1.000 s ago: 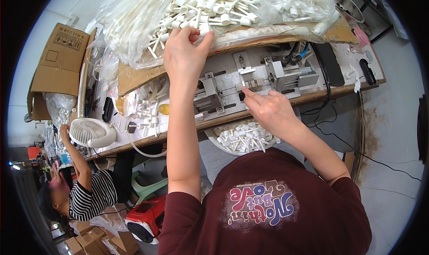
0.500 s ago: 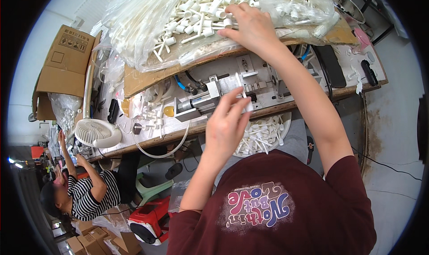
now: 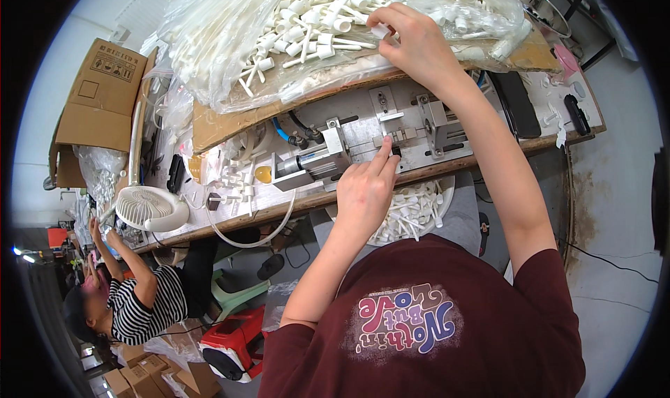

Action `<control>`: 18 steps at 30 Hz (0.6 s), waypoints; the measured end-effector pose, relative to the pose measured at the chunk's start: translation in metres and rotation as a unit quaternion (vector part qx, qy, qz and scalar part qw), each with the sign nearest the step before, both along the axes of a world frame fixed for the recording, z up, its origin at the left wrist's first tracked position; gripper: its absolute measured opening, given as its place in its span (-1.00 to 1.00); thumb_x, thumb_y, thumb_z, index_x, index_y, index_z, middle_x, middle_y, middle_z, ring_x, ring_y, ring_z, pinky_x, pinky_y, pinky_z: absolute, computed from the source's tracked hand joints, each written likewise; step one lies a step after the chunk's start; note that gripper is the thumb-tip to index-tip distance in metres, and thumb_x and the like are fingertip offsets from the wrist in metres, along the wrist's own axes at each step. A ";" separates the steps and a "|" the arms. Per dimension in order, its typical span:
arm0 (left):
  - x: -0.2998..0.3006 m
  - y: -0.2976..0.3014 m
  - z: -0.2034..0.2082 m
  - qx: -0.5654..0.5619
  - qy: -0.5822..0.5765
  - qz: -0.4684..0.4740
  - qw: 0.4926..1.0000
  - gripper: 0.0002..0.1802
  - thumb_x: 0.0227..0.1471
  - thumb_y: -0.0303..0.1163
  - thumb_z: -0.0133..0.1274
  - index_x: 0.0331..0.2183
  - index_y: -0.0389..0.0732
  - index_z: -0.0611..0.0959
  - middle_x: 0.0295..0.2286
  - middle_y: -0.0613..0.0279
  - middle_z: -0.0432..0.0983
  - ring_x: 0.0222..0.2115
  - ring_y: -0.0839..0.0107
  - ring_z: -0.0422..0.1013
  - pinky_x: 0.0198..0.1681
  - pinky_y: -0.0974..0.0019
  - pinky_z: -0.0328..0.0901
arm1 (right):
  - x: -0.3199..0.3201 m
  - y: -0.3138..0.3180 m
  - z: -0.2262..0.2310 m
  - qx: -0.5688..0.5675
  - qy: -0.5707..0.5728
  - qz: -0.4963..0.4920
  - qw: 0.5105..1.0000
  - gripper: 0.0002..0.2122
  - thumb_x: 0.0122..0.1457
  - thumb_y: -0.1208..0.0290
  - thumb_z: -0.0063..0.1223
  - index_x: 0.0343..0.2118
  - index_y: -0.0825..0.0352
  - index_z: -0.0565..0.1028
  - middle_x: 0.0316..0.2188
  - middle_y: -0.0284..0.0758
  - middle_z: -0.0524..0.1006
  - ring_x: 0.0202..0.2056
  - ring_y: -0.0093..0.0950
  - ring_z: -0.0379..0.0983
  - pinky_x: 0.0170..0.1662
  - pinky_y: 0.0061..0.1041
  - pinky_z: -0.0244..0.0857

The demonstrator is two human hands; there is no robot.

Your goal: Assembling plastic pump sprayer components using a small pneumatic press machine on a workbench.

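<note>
My left hand [image 3: 368, 192] is over the front edge of a metal bench fixture [image 3: 328, 162]. Its index finger stretches out to touch the small metal block [image 3: 399, 137] in the middle, and no scoop shows in it. Above the fixture, my right hand [image 3: 419, 49] pinches a white plastic scoop [image 3: 380, 31] by its cup end between thumb and fingers. Most of that scoop is hidden by the hand. Just beyond lies a heap of loose white scoops [image 3: 324, 41] on clear plastic sheeting. Below my left hand, a white basin [image 3: 449, 197] in my lap holds more scoops.
A cardboard sheet [image 3: 230, 126] under the heap overhangs the fixture. A white fan [image 3: 150, 208] and a cardboard box [image 3: 98, 122] stand left. A black case [image 3: 518, 105] lies right. A pale hose [image 3: 251, 244] loops off the table edge. A co-worker in stripes [image 3: 157, 297] sits left.
My left hand has let go of a white scoop and now extends its index finger to the block. My right hand has drawn slightly back from the heap and right, holding a scoop.
</note>
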State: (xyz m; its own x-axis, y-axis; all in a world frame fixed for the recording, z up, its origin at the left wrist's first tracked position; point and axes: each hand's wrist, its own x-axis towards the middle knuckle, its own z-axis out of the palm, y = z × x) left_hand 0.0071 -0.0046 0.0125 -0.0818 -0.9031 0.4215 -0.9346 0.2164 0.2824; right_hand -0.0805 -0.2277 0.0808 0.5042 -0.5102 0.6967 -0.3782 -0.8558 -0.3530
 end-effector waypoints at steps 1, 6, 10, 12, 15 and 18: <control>0.000 0.000 0.000 0.005 0.003 0.005 1.000 -0.71 -0.11 -0.44 0.27 -0.24 -0.21 0.69 0.00 0.17 0.54 -0.48 0.26 0.54 -0.39 0.29 0.41 | -0.001 -0.001 -0.001 0.005 0.011 -0.004 1.000 -0.77 0.00 0.51 0.12 -0.23 0.30 0.55 -0.30 -0.27 0.55 -0.36 -0.33 0.54 -0.22 -0.36 0.42; -0.004 0.001 -0.003 0.004 0.006 0.018 1.000 -0.70 -0.11 -0.43 0.27 -0.23 -0.18 0.69 0.02 0.19 0.53 -0.59 0.26 0.51 -0.47 0.29 0.41 | 0.003 -0.010 -0.009 -0.002 0.001 -0.022 1.000 -0.79 -0.03 0.50 0.15 -0.27 0.29 0.60 -0.33 -0.29 0.55 -0.43 -0.37 0.50 -0.26 -0.43 0.42; -0.002 0.002 -0.004 0.009 0.012 0.019 1.000 -0.70 -0.10 -0.42 0.27 -0.22 -0.16 0.69 0.03 0.21 0.52 -0.58 0.25 0.52 -0.45 0.29 0.43 | -0.003 -0.003 -0.005 0.082 -0.073 0.002 0.994 -0.80 0.00 0.45 0.22 -0.26 0.24 0.66 -0.42 -0.36 0.55 -0.45 -0.52 0.49 -0.32 -0.47 0.39; -0.002 0.003 -0.005 0.014 0.018 0.022 0.999 -0.70 -0.10 -0.40 0.27 -0.22 -0.15 0.70 0.03 0.23 0.52 -0.57 0.23 0.53 -0.44 0.29 0.43 | -0.015 0.006 0.008 0.199 -0.133 0.006 0.971 -0.81 0.03 0.43 0.25 -0.25 0.20 0.68 -0.46 -0.42 0.55 -0.45 -0.61 0.48 -0.36 -0.49 0.37; 0.002 0.003 -0.002 0.023 0.066 0.008 0.998 -0.66 -0.07 -0.43 0.28 -0.16 -0.17 0.68 -0.01 0.19 0.55 -0.54 0.32 0.56 -0.43 0.36 0.43 | -0.033 0.021 0.020 0.351 -0.197 0.111 0.909 -0.75 0.09 0.45 0.23 -0.14 0.33 0.63 -0.40 -0.37 0.61 -0.31 -0.64 0.52 -0.21 -0.58 0.36; -0.004 0.001 0.017 0.066 0.366 0.022 0.928 -0.60 -0.02 -0.49 0.28 -0.07 -0.22 0.65 -0.07 0.15 0.59 -0.48 0.48 0.57 -0.41 0.44 0.42 | -0.054 0.042 0.017 0.488 -0.264 0.196 0.809 -0.72 0.12 0.50 0.19 -0.10 0.47 0.58 -0.29 -0.22 0.64 -0.25 -0.55 0.57 -0.12 -0.62 0.38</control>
